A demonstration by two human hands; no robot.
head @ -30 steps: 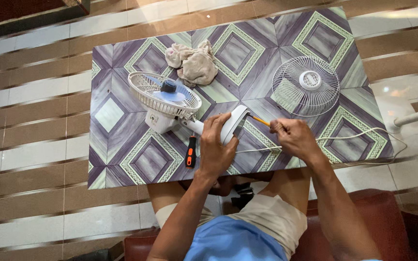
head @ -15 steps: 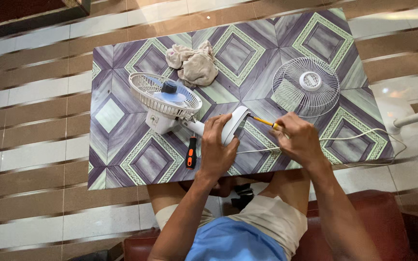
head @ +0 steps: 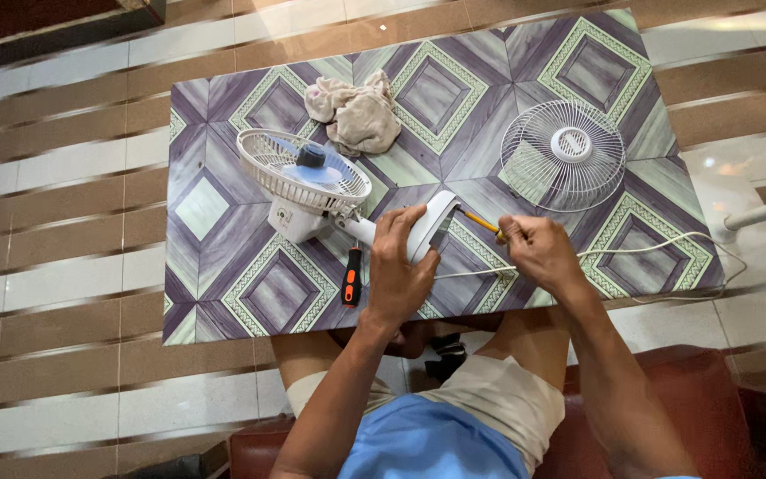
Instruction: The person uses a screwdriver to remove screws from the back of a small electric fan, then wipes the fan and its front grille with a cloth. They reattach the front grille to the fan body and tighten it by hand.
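A white desk fan [head: 308, 182] lies on its side on a patterned table [head: 223, 275], blue blades showing inside its rear grille. My left hand [head: 396, 270] grips the fan's round white base [head: 432, 226]. My right hand [head: 534, 253] holds a yellow-handled screwdriver [head: 480, 222], its tip pointing into the underside of the base. A white power cord [head: 640, 248] runs from the base to the right, past my right hand.
The detached front grille [head: 563, 155] lies at the table's right. A crumpled beige cloth [head: 356, 115] sits at the back. An orange-and-black screwdriver [head: 352, 277] lies by my left hand. A white stand [head: 760, 213] is off the right edge.
My right hand has shifted slightly while keeping the screwdriver against the base. The fan and my left hand stay in place.
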